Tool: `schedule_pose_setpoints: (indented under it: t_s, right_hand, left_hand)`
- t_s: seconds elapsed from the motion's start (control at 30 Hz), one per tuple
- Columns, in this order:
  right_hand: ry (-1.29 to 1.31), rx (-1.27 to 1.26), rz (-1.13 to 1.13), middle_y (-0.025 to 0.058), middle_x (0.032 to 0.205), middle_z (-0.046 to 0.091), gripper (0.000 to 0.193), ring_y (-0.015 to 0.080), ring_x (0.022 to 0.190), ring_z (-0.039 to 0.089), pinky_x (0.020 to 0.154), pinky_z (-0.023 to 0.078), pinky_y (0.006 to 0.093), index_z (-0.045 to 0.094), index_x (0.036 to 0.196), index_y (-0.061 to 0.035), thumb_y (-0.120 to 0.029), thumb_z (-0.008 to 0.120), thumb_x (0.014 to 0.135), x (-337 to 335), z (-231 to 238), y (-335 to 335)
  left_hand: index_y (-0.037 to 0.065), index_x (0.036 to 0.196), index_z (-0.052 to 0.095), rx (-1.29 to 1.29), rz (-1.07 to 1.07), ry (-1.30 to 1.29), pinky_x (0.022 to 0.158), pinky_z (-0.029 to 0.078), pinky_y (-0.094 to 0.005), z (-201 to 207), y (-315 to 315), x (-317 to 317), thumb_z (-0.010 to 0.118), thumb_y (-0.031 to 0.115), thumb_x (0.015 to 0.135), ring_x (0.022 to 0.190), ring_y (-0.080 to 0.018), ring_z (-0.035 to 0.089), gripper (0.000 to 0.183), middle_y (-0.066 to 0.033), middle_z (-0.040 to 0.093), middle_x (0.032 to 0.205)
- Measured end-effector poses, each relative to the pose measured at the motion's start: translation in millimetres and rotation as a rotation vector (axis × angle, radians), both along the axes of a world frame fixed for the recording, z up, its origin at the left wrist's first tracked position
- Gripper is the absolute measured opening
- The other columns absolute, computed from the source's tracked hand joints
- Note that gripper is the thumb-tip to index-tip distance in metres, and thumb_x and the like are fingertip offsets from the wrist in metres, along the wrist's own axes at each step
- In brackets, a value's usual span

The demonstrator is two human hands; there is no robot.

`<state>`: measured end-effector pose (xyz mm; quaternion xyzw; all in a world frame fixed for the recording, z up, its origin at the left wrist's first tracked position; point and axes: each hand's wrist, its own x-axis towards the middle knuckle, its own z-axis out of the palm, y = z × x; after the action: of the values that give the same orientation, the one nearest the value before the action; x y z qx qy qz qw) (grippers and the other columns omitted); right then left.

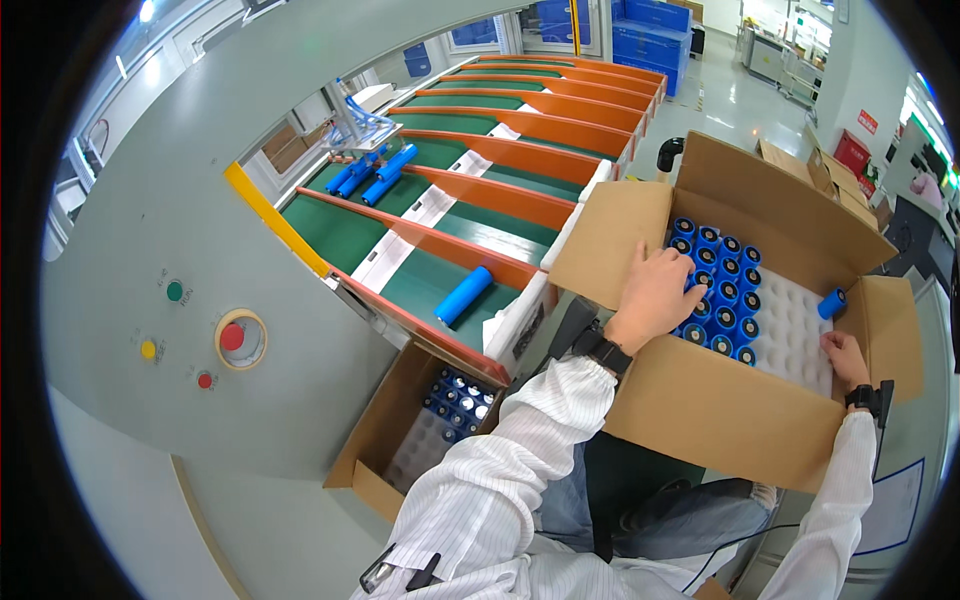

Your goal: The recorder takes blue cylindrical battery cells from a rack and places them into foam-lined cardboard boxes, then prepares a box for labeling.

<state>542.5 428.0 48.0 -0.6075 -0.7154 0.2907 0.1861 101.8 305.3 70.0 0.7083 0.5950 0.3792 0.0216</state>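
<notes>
A cardboard box (725,412) sits before me on the right, its flaps folded out. Inside, a white tray with round pockets (793,325) bears several blue cylindrical cells (728,268), upright in rows on its left side. My left hand (655,292) reaches over the box's left wall, fingers apart, its tips on or just above the cells there. Beside the tray's right edge is my right hand (848,358), fingers bent together; what they grip, if anything, is hidden. Just beyond it one blue cell (832,303) leans, apart from the rows.
Left of the box, a green conveyor with orange dividers (470,250) carries a lone blue cell (463,296) and several more (370,175) under a metal fixture. Below stands another cardboard box (375,440) holding cells. A grey machine panel (200,250) with buttons fills the left.
</notes>
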Motion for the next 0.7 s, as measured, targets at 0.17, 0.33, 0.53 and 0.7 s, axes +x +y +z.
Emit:
schedule_pose_setpoints:
  t_s: [0.17, 0.33, 0.53, 0.7]
  right_hand:
    - [0.059, -0.040, -0.020, 0.0014, 0.086, 0.065, 0.029, 0.0106, 0.074, 0.056, 0.066, 0.045, 0.0260, 0.065, 0.106, 0.0005, -0.023, 0.063, 0.090, 0.7, 0.4, -1.9]
    - [0.089, -0.073, -0.005, 0.0012, 0.087, 0.065, 0.028, 0.0103, 0.077, 0.057, 0.067, 0.045, 0.0268, 0.065, 0.105, -0.0006, -0.024, 0.064, 0.089, 5.2, -4.4, 5.2]
    - [0.123, -0.047, -0.036, 0.0005, 0.083, 0.064, 0.027, 0.0091, 0.073, 0.055, 0.065, 0.044, 0.0257, 0.065, 0.103, -0.0002, -0.023, 0.063, 0.090, -2.1, 3.9, -4.5]
    - [0.030, -0.030, 0.025, 0.0017, 0.086, 0.064, 0.026, 0.0096, 0.076, 0.056, 0.065, 0.044, 0.0254, 0.064, 0.104, 0.0013, -0.021, 0.062, 0.091, -5.1, 6.3, -4.0]
  left_hand:
    - [0.006, 0.097, 0.065, 0.039, -0.001, -0.001, 0.109, 0.028, -0.0538, -2.6, -0.1, 0.7, 0.068, 0.029, 0.085, 0.099, -0.0267, 0.060, 0.026, -0.0076, 0.065, 0.099]
    - [0.005, 0.096, 0.065, 0.099, -0.026, -0.066, 0.108, 0.031, -0.0508, -1.3, 1.9, 0.2, 0.068, 0.027, 0.085, 0.097, -0.0279, 0.061, 0.024, -0.0089, 0.066, 0.095]
    - [0.002, 0.097, 0.066, 0.071, -0.151, -0.159, 0.102, 0.040, -0.0393, 18.0, -5.4, -10.3, 0.068, 0.024, 0.086, 0.092, -0.0242, 0.062, 0.025, -0.0078, 0.067, 0.094]
    - [-0.002, 0.101, 0.067, -0.215, -0.321, -0.699, 0.075, 0.052, -0.0279, 47.2, -20.5, -77.7, 0.067, 0.022, 0.089, 0.087, -0.0140, 0.065, 0.026, -0.0082, 0.069, 0.091]
